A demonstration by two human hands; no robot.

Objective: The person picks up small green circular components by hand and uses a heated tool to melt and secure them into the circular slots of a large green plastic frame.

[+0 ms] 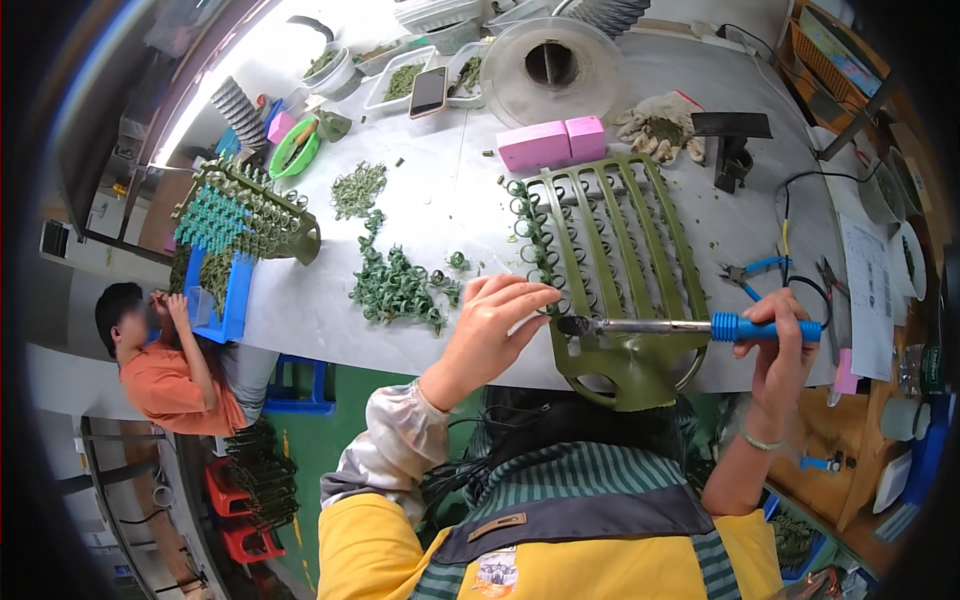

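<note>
My right hand (776,345) is wrapped round the blue handle of a soldering iron (655,326). The iron lies level across the near end of an olive-green slotted plastic rack (640,360), its dark tip pointing left. At the rack's near left corner, my left hand (500,318) has thumb and forefinger brought close together beside that tip; whatever they pinch is too small to make out. Small dark-green curled pieces (535,235) line the rack's left edge. More of these curls lie in a loose pile (395,285) left of my left hand, with a paler heap (358,190) beyond.
Pink blocks (540,147), a dirty glove (660,128) and a black stand (733,150) sit behind the rack. Blue-handled pliers (752,276) and a cable lie to the right. At far left, a person in orange (180,385) works near a blue crate (236,300).
</note>
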